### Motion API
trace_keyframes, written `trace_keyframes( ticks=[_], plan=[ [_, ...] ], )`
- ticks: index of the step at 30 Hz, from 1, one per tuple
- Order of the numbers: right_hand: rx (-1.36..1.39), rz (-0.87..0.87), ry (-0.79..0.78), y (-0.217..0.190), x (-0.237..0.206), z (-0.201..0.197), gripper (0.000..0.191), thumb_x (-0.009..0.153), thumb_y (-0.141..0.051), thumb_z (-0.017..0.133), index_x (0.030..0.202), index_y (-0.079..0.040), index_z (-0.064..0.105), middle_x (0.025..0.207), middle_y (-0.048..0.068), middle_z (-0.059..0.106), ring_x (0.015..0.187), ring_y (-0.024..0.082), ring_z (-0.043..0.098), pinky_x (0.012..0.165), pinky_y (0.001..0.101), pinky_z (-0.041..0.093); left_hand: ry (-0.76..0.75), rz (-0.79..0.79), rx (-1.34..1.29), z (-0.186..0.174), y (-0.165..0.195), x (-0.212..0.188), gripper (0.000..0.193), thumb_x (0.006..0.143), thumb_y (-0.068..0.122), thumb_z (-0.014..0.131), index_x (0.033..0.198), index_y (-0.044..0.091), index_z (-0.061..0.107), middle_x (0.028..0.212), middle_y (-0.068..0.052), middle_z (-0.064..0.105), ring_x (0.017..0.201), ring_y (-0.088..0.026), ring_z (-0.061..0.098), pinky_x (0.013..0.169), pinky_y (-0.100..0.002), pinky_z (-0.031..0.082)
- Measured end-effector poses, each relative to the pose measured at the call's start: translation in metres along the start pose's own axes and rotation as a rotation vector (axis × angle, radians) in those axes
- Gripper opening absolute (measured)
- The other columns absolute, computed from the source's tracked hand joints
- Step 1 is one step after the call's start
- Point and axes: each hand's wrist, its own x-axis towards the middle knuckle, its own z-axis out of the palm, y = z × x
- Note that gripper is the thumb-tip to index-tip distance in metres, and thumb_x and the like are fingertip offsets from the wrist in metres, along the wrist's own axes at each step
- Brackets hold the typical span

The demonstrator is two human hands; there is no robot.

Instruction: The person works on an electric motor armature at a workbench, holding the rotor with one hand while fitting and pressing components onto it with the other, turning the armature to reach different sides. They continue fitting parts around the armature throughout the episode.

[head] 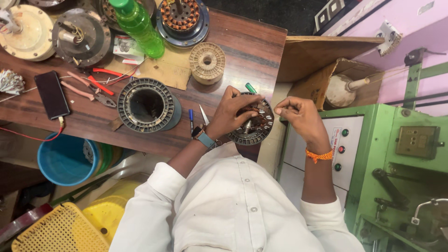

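A round dark stator (261, 128) with copper windings lies at the right end of the wooden table (242, 46). My left hand (231, 114), with a blue-strapped watch on the wrist, grips the stator from the left, its fingers over the core. My right hand (298, 116), with an orange thread on the wrist, hovers just right of the stator. Its thumb and fingertips are pinched together near the rim, and whatever they pinch is too thin to make out.
An empty slotted stator ring (147, 105), a wooden spool (206, 62), a green bottle (137, 25), red pliers (98, 84), a phone (51, 94) and fan motors (81, 35) sit on the table. A green machine (392, 163) stands right, a blue bucket (63, 158) and yellow basket (60, 231) lower left.
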Motion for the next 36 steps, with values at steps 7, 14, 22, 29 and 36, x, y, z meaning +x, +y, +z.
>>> trace_keyframes(
  ticks=[7, 14, 22, 29, 36],
  plan=[
    [-0.366, -0.058, 0.048, -0.03, -0.017, 0.028, 0.011, 0.089, -0.013, 0.075, 0.096, -0.005, 0.076, 0.07, 0.003, 0.066, 0.057, 0.01, 0.051, 0.053, 0.03, 0.041, -0.01, -0.007, 0.042, 0.005, -0.008, -0.005, 0.034, 0.088, 0.024, 0.081, 0.122, 0.023, 0.075, 0.125, 0.002, 0.073, 0.1, -0.023, 0.049, 0.095, -0.033, 0.043],
    [-0.411, -0.328, 0.136, -0.026, -0.041, 0.064, 0.016, 0.088, -0.01, 0.077, 0.096, 0.002, 0.07, 0.079, 0.014, 0.068, 0.063, 0.017, 0.059, 0.06, 0.0342, 0.047, 0.176, 0.332, 0.209, 0.016, -0.022, -0.021, 0.025, 0.082, 0.022, 0.084, 0.106, 0.024, 0.076, 0.126, -0.001, 0.059, 0.112, -0.023, 0.054, 0.096, -0.04, 0.042],
    [-0.319, -0.358, 0.151, -0.028, -0.038, 0.042, 0.013, 0.086, -0.011, 0.078, 0.095, -0.002, 0.075, 0.081, 0.007, 0.071, 0.063, 0.01, 0.059, 0.057, 0.029, 0.047, 0.383, 0.024, -0.002, 0.039, -0.007, -0.028, 0.017, 0.089, 0.01, 0.079, 0.087, 0.005, 0.063, 0.132, -0.005, 0.06, 0.112, -0.026, 0.058, 0.099, -0.039, 0.049],
    [-0.24, -0.188, 0.083, -0.031, 0.033, 0.038, 0.01, 0.09, -0.009, 0.078, 0.095, -0.001, 0.078, 0.066, 0.009, 0.059, 0.061, 0.008, 0.047, 0.054, 0.0288, 0.038, 0.458, -0.079, 0.104, 0.031, 0.03, -0.016, 0.014, 0.079, 0.002, 0.07, 0.081, 0.004, 0.056, 0.132, -0.012, 0.062, 0.106, -0.031, 0.053, 0.094, -0.041, 0.045],
    [0.088, -0.05, -0.129, 0.012, 0.064, 0.028, 0.011, 0.088, -0.006, 0.069, 0.093, 0.003, 0.074, 0.078, -0.002, 0.071, 0.07, 0.003, 0.061, 0.062, 0.0192, 0.047, 0.307, -0.093, 0.051, 0.022, 0.027, -0.016, 0.021, 0.088, 0.005, 0.072, 0.105, 0.007, 0.06, 0.123, -0.003, 0.07, 0.104, -0.028, 0.054, 0.094, -0.038, 0.047]
  ],
)
